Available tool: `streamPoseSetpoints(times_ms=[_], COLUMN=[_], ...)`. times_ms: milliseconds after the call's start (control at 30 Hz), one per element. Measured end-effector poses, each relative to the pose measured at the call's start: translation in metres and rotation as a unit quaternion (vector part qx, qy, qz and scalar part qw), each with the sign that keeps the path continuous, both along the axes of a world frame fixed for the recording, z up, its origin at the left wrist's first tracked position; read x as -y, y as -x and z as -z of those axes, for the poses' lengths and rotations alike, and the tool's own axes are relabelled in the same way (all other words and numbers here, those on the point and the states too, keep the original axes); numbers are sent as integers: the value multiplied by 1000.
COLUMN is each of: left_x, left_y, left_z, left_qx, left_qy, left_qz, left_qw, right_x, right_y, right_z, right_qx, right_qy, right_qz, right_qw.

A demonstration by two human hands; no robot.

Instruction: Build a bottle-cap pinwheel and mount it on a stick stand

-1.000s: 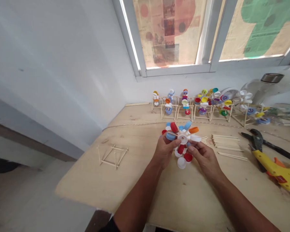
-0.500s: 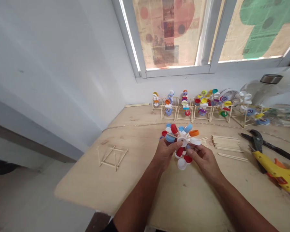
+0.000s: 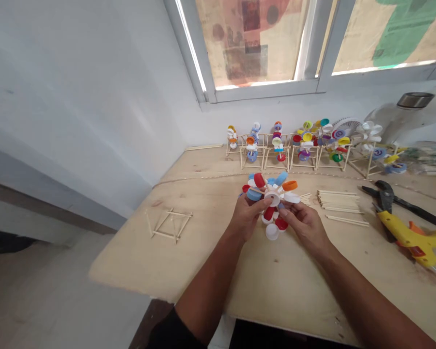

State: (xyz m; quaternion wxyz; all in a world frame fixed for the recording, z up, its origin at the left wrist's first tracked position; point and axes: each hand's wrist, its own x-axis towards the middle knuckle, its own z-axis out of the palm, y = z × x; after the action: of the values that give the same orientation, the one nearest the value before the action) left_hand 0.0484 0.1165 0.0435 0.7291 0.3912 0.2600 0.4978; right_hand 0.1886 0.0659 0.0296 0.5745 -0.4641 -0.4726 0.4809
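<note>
Both hands meet at a bottle-cap wheel (image 3: 272, 198), with sticks running out from a white cap hub to red, blue, orange and white caps. My left hand (image 3: 249, 213) is closed on its left side, thumb against the hub. From the right, my right hand (image 3: 301, 223) pinches the wheel near the hub; its fingertips are partly hidden behind the caps. More coloured caps show behind and below, and I cannot tell which belong to this wheel. To the left, a small square stick frame (image 3: 172, 225) with upright pieces stands on the wooden table (image 3: 131, 261).
Several finished cap wheels on stick frames (image 3: 278, 145) line the wall. Loose sticks (image 3: 337, 201) lie right of my hands, beside pliers (image 3: 385, 196) and a yellow glue gun (image 3: 414, 237). A cord (image 3: 203, 177) crosses the table. A clear bottle (image 3: 403, 116) stands back right.
The whole scene sits higher in the picture now, and the table's front edge shows more, as the head view has tipped down. Both hands keep the same grip on the wheel.
</note>
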Motion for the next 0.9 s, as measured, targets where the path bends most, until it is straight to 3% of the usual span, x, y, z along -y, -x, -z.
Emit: streamPoseSetpoints(times_ms=[467, 900], left_x=[1, -1], left_y=[-1, -3], left_z=[0, 4], left_qx=[11, 17], left_qy=[9, 4], left_qz=[-23, -8], left_qw=[1000, 1000], right_x=[-2, -3], right_y=[2, 1], right_z=[-3, 1], right_qx=[-26, -23], right_qy=[-11, -23], right_qz=[11, 28], right_qw=[1000, 999])
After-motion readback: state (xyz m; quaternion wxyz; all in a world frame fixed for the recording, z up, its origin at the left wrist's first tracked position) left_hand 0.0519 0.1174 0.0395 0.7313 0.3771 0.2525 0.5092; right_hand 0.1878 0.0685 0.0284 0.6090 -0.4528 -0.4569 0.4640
